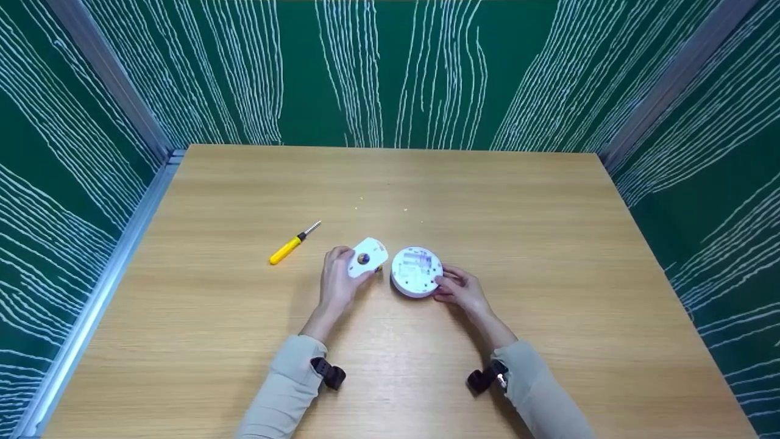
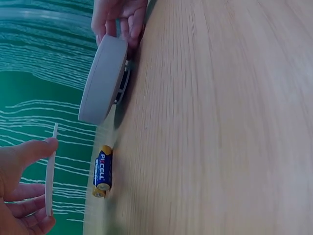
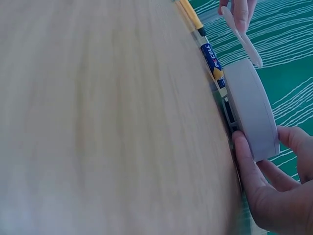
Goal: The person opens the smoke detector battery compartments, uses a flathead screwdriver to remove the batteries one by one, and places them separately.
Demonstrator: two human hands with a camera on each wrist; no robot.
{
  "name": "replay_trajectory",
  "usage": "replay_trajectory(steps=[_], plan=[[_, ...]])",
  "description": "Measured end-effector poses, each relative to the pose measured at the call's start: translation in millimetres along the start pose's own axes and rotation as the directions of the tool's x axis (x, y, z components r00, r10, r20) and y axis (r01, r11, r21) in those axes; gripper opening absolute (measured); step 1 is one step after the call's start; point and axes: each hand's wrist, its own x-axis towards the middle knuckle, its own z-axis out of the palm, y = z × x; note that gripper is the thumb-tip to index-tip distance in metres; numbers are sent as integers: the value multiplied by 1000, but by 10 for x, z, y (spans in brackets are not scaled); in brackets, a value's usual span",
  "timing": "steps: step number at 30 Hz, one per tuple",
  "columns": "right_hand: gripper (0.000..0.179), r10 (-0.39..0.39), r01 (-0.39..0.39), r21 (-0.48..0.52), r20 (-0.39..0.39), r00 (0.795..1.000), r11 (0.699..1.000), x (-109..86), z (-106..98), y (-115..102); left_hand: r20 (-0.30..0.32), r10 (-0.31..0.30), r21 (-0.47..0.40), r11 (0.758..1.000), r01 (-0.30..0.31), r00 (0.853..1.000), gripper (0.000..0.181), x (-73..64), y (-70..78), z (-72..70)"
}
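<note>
My left hand [image 1: 339, 277] pinches a thin white cover plate [image 1: 373, 249] between thumb and fingers, held above the table. A dark and gold round spot shows near the plate's middle. Under and beside the plate, blue and gold PKCELL batteries [image 2: 102, 171] lie on the table, mostly hidden from the head view. My right hand [image 1: 464, 291] grips a round white device [image 1: 417, 271], like a smoke detector, by its right edge. Its labelled face is up, and it is tilted. The left wrist view shows its thick side [image 2: 101, 81] and the plate edge-on [image 2: 50, 181], apart from it.
A yellow-handled screwdriver [image 1: 286, 249] lies left of my left hand, its shaft pointing away to the right. Several tiny pale bits [image 1: 405, 210] are scattered on the wooden table [image 1: 487, 201] beyond the device. Green walls with white lines [image 1: 426, 73] stand behind and at both sides.
</note>
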Motion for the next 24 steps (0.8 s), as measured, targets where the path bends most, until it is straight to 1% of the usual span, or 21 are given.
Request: replay_trajectory(steps=[8,13,19,24], plan=[[44,11,-12,29,48,999,1000,-79,-26,0,31,-10,3,1000,10,999,54,-18,75,38],[45,27,-29,34,72,997,999,-122,-20,20,47,-3,0,1000,3,999,55,-30,128,74],[45,42,-46,41,99,994,998,-171,6,43,57,22,-11,1000,-22,998,55,-51,174,112],[44,39,-45,34,142,989,998,-198,27,76,53,76,-5,997,-76,996,53,-66,213,139]])
